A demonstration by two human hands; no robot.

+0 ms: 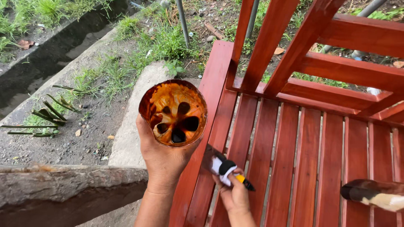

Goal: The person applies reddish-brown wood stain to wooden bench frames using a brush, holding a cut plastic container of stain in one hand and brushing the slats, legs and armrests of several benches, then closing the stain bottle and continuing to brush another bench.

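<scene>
The left hand (162,157) is closed around a cut-off plastic bottle bottom (173,112) serving as a cup, stained with reddish-brown varnish; it is held upright off the left edge of a red-brown slatted wooden bench (303,155), above a flat stone (134,122) and bare soil. The right hand (235,195) grips a paintbrush (225,168) by its black-and-yellow handle, just right of and below the cup. The brush's long axis runs from the handle end at lower right up and leftward, its bristles lying on the slats next to the bench's left edge rail. The cup sits up and to the left of the bristles, close by, so the right hand with the brush is the nearer one to the wet slats. A second, dark-tipped object (374,195) lies at the bench's right side, well apart. Grass and a drain channel (54,50) lie beyond.
</scene>
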